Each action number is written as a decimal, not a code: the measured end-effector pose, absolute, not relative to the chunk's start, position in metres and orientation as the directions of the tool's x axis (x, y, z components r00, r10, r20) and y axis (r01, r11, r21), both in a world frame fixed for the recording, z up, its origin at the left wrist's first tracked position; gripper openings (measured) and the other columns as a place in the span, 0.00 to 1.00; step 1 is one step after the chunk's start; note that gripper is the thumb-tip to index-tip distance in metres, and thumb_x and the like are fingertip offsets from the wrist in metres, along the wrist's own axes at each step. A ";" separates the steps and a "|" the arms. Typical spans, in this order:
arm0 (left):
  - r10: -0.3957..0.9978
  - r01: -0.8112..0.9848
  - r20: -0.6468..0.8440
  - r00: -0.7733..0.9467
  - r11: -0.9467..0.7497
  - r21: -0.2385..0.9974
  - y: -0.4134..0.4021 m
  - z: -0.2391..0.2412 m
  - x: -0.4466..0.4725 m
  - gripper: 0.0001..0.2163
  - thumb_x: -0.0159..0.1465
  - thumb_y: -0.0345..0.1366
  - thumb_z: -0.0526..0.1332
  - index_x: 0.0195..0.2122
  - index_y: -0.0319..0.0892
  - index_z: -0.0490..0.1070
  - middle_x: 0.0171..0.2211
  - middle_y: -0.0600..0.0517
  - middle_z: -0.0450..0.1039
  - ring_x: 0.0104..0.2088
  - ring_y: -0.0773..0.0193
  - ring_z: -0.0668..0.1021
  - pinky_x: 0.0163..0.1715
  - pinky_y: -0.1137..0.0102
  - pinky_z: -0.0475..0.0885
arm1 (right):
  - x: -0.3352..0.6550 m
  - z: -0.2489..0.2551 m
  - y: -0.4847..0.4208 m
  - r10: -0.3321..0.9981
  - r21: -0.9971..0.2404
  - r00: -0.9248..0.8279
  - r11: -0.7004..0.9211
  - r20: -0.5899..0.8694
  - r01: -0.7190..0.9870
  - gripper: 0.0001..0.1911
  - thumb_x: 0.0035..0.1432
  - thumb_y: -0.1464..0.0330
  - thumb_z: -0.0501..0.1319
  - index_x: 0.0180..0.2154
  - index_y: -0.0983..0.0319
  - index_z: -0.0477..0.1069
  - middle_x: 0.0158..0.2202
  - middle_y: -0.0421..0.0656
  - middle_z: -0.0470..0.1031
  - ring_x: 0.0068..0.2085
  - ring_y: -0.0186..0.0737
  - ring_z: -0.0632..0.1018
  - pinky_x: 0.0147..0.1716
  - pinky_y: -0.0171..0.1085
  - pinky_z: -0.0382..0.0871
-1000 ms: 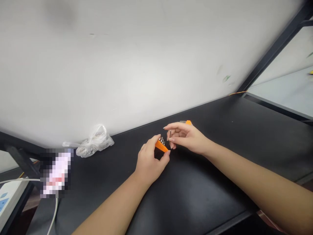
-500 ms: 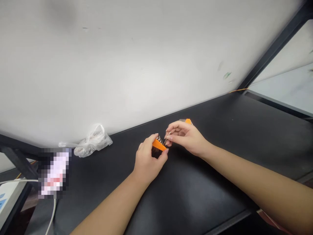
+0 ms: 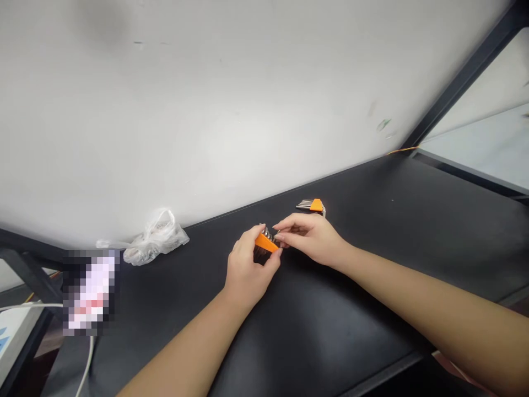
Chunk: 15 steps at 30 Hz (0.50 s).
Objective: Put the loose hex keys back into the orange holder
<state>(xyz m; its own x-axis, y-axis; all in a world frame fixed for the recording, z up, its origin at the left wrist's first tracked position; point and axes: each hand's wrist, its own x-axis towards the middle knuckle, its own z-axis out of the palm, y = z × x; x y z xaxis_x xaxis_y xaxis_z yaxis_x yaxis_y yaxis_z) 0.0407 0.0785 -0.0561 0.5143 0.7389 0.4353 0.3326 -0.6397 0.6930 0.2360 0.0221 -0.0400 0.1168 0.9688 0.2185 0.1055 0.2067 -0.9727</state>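
Note:
My left hand [image 3: 247,270] is closed around an orange hex key holder [image 3: 266,242], thumb at its near end and fingers at its far end. Several shiny metal key ends [image 3: 266,232] stick out along its upper side. Just to the right, my right hand [image 3: 312,237] pinches a thin metal hex key [image 3: 276,236] close against the holder; most of that key is hidden by the fingers. Beyond the right hand lies a second hex key set [image 3: 316,205] with an orange holder, its long metal shafts pointing left.
A crumpled clear plastic bag [image 3: 159,240] lies by the wall on the black tabletop [image 3: 314,331]. At the left are a blurred-out object [image 3: 91,292], a white cable [image 3: 86,361] and a white box-like thing [image 3: 14,331]. A dark frame post [image 3: 458,82] rises at the right.
My right hand has lowered the hex key toward the holder, so less of the key shows. The second hex key set is now less covered by my right hand.

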 end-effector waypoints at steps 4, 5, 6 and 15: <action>0.734 0.320 0.449 0.509 -0.646 0.693 0.079 -0.056 0.040 0.26 0.63 0.36 0.69 0.61 0.49 0.66 0.54 0.46 0.76 0.51 0.54 0.81 0.54 0.56 0.78 | 0.239 -0.038 0.022 0.914 -0.849 -0.036 0.390 0.404 0.356 0.11 0.67 0.65 0.62 0.47 0.54 0.82 0.41 0.45 0.81 0.39 0.43 0.82 0.41 0.45 0.79; 0.736 0.319 0.448 0.507 -0.643 0.696 0.080 -0.056 0.040 0.26 0.63 0.37 0.69 0.61 0.48 0.66 0.54 0.46 0.76 0.51 0.54 0.81 0.54 0.56 0.78 | 0.240 -0.038 0.022 0.897 -0.816 -0.071 0.428 0.437 0.389 0.13 0.68 0.66 0.61 0.48 0.53 0.82 0.43 0.45 0.81 0.42 0.44 0.82 0.42 0.46 0.79; 0.742 0.320 0.445 0.502 -0.637 0.701 0.080 -0.056 0.040 0.26 0.63 0.37 0.69 0.61 0.48 0.66 0.55 0.46 0.76 0.51 0.54 0.81 0.55 0.56 0.78 | 0.240 -0.037 0.022 0.882 -0.788 -0.100 0.458 0.460 0.411 0.14 0.68 0.67 0.60 0.50 0.53 0.81 0.44 0.45 0.82 0.44 0.44 0.81 0.44 0.46 0.78; 0.770 0.295 0.434 0.468 -0.599 0.744 0.081 -0.052 0.040 0.26 0.64 0.38 0.68 0.62 0.47 0.65 0.56 0.45 0.75 0.54 0.55 0.81 0.55 0.58 0.78 | 0.239 -0.041 0.015 0.838 -0.577 -0.271 0.527 0.473 0.624 0.27 0.69 0.71 0.54 0.67 0.54 0.65 0.36 0.44 0.78 0.34 0.40 0.77 0.37 0.41 0.73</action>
<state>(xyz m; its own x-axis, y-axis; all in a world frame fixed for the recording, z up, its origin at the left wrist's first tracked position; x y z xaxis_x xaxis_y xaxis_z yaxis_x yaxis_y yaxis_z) 0.0399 0.0811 -0.0523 0.4678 0.7698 0.4343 0.2953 -0.5992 0.7441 0.2393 0.0152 -0.0405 -0.2708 0.8385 0.4729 0.6237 0.5270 -0.5773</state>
